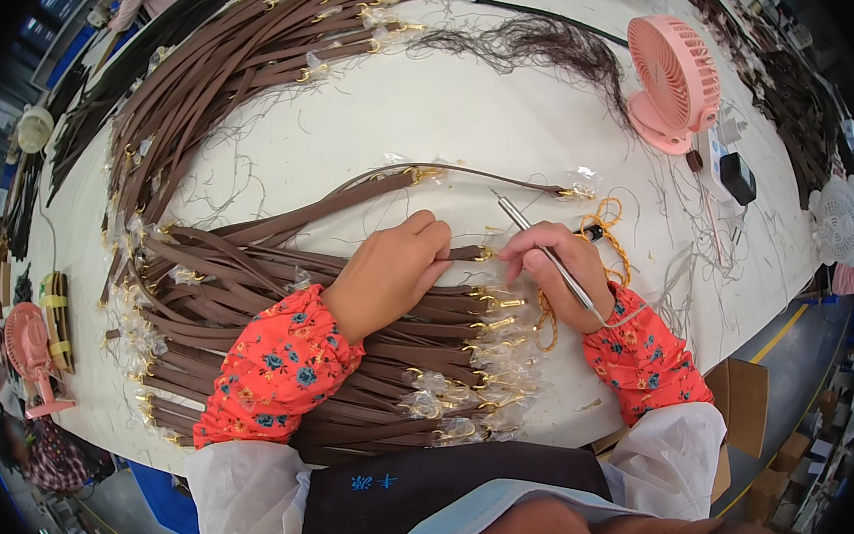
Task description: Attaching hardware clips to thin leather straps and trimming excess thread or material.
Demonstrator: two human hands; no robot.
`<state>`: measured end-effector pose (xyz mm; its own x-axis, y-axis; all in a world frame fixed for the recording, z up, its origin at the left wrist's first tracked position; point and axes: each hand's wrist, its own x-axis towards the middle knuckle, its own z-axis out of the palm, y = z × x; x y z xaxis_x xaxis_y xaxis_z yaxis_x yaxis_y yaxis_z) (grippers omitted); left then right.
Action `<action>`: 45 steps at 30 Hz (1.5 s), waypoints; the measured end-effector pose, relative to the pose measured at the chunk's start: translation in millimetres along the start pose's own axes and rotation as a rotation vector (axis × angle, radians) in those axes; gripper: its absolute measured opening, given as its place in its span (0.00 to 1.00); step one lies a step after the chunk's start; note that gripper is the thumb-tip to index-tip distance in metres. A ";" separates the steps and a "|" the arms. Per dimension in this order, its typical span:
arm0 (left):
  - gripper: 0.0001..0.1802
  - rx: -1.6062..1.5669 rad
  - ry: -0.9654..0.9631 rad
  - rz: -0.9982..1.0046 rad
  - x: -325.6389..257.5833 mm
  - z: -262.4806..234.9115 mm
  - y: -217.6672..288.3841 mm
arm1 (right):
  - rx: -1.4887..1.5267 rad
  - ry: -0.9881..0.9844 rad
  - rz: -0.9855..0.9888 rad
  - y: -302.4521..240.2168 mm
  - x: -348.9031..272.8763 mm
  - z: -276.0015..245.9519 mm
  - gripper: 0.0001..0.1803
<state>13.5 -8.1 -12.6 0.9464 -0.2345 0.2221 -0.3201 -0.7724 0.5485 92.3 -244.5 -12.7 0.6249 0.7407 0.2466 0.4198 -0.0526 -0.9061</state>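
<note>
My left hand (397, 269) is closed in a pinch on a brown strap (466, 253) near its gold clasp end. My right hand (562, 266) grips a slim silver pen-shaped tool (569, 281), with its pointed tip up and to the left and a thin pale cord at its lower end. The fingers of this hand are close to the gold clasp (485, 252). Under and around my left hand lies a heap of brown straps (395, 370), many with gold clasps wrapped in clear plastic. One loose strap (495, 178) curves past beyond both hands.
A second bundle of brown straps (201, 74) lies at the far left. Dark loose threads (550, 46) spread across the far side, beside a pink fan (673, 77). An orange-yellow cord (610, 227) lies by my right hand. Another pink fan (31, 353) stands left.
</note>
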 end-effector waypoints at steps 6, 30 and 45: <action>0.11 -0.259 -0.048 -0.128 2.5 0.7 5.3 | 0.051 -0.002 0.027 6.3 -1.2 1.3 0.10; 0.03 -0.224 0.095 -0.101 1.8 13.4 6.4 | 0.428 0.051 0.226 6.0 -1.5 1.9 0.15; 0.06 -0.460 -0.034 -0.296 5.3 4.7 0.4 | 0.385 -0.170 0.275 0.6 -1.3 1.0 0.14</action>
<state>18.6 -12.4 -15.0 0.9973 -0.0709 -0.0175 -0.0181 -0.4720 0.8814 91.1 -244.8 -13.8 0.5489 0.8344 -0.0497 -0.0389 -0.0339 -0.9987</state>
